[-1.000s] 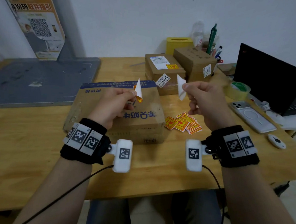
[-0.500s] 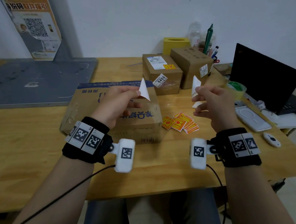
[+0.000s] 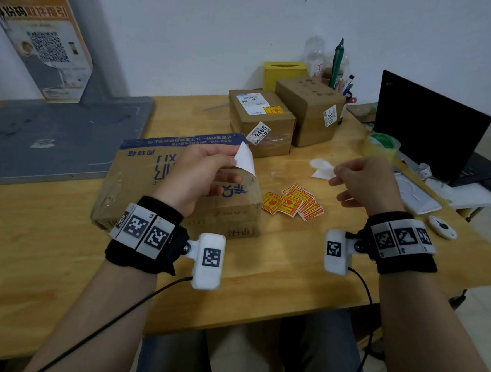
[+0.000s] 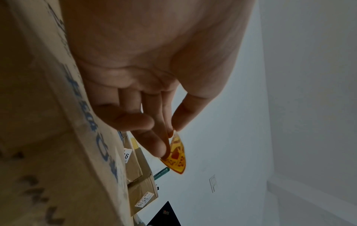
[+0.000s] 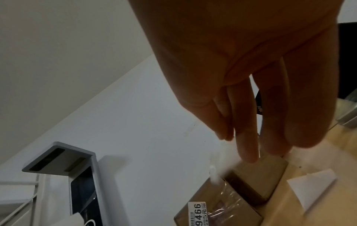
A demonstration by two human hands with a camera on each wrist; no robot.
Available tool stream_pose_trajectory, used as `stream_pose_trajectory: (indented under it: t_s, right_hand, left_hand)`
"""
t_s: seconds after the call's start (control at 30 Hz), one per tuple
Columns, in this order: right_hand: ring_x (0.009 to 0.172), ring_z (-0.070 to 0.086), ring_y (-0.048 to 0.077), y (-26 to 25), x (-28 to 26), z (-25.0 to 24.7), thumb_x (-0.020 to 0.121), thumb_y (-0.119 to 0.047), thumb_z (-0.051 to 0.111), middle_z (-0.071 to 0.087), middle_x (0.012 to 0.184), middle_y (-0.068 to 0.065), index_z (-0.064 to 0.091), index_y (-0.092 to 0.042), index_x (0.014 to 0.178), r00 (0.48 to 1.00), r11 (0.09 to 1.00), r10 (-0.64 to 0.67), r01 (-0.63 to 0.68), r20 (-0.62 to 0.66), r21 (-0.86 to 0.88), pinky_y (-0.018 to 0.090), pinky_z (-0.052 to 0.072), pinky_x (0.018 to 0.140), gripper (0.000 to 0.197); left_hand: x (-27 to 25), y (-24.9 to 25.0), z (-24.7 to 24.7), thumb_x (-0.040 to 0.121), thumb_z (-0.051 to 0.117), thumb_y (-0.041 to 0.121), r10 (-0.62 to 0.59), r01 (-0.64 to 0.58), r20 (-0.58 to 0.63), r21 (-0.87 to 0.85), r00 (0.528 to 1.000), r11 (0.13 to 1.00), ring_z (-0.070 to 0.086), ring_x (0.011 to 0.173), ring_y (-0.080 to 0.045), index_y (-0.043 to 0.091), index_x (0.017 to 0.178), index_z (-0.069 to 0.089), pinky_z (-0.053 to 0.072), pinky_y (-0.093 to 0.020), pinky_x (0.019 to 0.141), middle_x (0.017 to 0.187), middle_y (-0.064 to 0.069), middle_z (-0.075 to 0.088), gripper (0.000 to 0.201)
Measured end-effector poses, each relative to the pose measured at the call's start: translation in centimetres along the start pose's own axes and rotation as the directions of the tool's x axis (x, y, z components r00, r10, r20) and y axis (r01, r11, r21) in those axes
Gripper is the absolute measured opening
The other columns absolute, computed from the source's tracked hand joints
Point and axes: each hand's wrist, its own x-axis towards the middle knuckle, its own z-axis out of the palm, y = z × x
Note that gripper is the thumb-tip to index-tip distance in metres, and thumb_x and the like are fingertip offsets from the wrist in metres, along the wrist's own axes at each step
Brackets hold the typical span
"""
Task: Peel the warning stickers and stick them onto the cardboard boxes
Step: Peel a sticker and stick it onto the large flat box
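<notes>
My left hand (image 3: 230, 164) hovers over the big flat cardboard box (image 3: 140, 178) and pinches a peeled warning sticker (image 3: 245, 162) between thumb and fingers. Its white back shows in the head view and its yellow-red face (image 4: 174, 154) in the left wrist view. My right hand (image 3: 337, 177) is above the table to the right, its fingers (image 5: 247, 137) loose and holding nothing. Blurred white backing paper (image 3: 321, 168) lies or falls just left of it. A pile of warning stickers (image 3: 294, 202) lies on the table between the hands. Two small boxes (image 3: 260, 123) (image 3: 310, 109) stand behind; the left one carries a sticker (image 3: 273, 110).
A laptop (image 3: 428, 129), a tape roll (image 3: 382, 144), a phone (image 3: 418, 195) and a small white device (image 3: 442, 227) crowd the right side. A yellow box (image 3: 284, 72) and pens stand at the back. A grey board (image 3: 53, 134) covers the table's left rear.
My right hand has moved right and down and let go of the white backing paper. The left hand has kept the peeled sticker and shifted it slightly right over the big box.
</notes>
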Motion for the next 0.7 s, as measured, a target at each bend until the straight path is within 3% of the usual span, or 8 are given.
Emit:
stream_pose_trajectory:
  t_s: [0.2, 0.3, 0.4, 0.5, 0.6, 0.7]
  right_hand:
    - [0.06, 0.069, 0.023, -0.3, 0.1, 0.5, 0.095, -0.021, 0.07, 0.077, 0.083, 0.005, 0.06, -0.018, 0.097, 0.999, 0.999, 0.033, -0.033, -0.006, 0.037, 0.036, 0.061, 0.056, 0.011]
    - [0.053, 0.062, 0.017, -1.2, -0.6, 1.0, 0.093, -0.022, 0.073, 0.077, 0.084, 0.006, 0.065, -0.017, 0.094, 0.992, 0.995, -0.082, 0.076, 0.098, 0.069, 0.029, 0.051, 0.047, 0.01]
    - [0.051, 0.062, 0.013, -2.8, -2.2, 1.7, 0.09, -0.025, 0.077, 0.075, 0.081, 0.004, 0.071, -0.015, 0.091, 0.934, 0.958, -0.273, 0.242, 0.228, 0.155, 0.026, 0.049, 0.044, 0.012]
    - [0.055, 0.065, 0.016, -4.7, -4.0, 2.7, 0.085, -0.026, 0.083, 0.074, 0.086, 0.005, 0.073, -0.016, 0.089, 0.861, 0.906, -0.41, 0.344, 0.301, 0.248, 0.028, 0.05, 0.044, 0.015]
    - [0.058, 0.064, 0.016, -6.1, -5.1, 4.0, 0.08, -0.026, 0.088, 0.074, 0.09, 0.004, 0.072, -0.017, 0.094, 0.804, 0.89, -0.452, 0.374, 0.387, 0.262, 0.029, 0.048, 0.044, 0.023]
    - [0.057, 0.063, 0.014, -6.6, -5.4, 4.7, 0.079, -0.027, 0.088, 0.074, 0.09, 0.004, 0.07, -0.018, 0.095, 0.786, 0.884, -0.465, 0.395, 0.406, 0.248, 0.03, 0.046, 0.045, 0.026]
  left_hand:
    - [0.1, -0.1, 0.0, 0.095, 0.06, 0.009, -0.001, 0.001, 0.01, 0.0, 1.0, 1.0, 0.072, 0.07, -0.015, 0.018, 0.115, 0.073, 0.044, -0.025, 0.055, 0.099, -0.015, 0.077, 0.026]
    - [0.1, -0.2, 0.3, 0.095, 0.059, 0.009, -0.001, 0.001, 0.02, -0.001, 1.0, 1.0, 0.072, 0.07, -0.015, 0.018, 0.117, 0.072, 0.044, -0.025, 0.054, 0.101, -0.014, 0.076, 0.027]
    - [0.2, -0.2, 0.7, 0.095, 0.06, 0.009, -0.003, 0.003, 0.027, -0.014, 1.0, 1.0, 0.071, 0.068, -0.015, 0.019, 0.118, 0.07, 0.045, -0.024, 0.052, 0.104, -0.014, 0.075, 0.027]
    - [0.2, -0.2, 1.0, 0.095, 0.061, 0.01, -0.001, 0.002, 0.034, -0.023, 0.999, 1.0, 0.071, 0.069, -0.016, 0.018, 0.122, 0.066, 0.046, -0.025, 0.051, 0.105, -0.013, 0.075, 0.029]
    - [0.1, 0.0, 1.1, 0.094, 0.062, 0.012, 0.002, -0.001, 0.037, -0.025, 0.999, 1.0, 0.071, 0.07, -0.017, 0.019, 0.122, 0.063, 0.046, -0.028, 0.053, 0.1, -0.008, 0.075, 0.029]
    - [0.0, 0.1, 1.0, 0.094, 0.061, 0.013, -0.002, 0.002, 0.021, -0.01, 1.0, 1.0, 0.071, 0.073, -0.017, 0.021, 0.122, 0.062, 0.048, -0.028, 0.052, 0.1, -0.007, 0.074, 0.029]
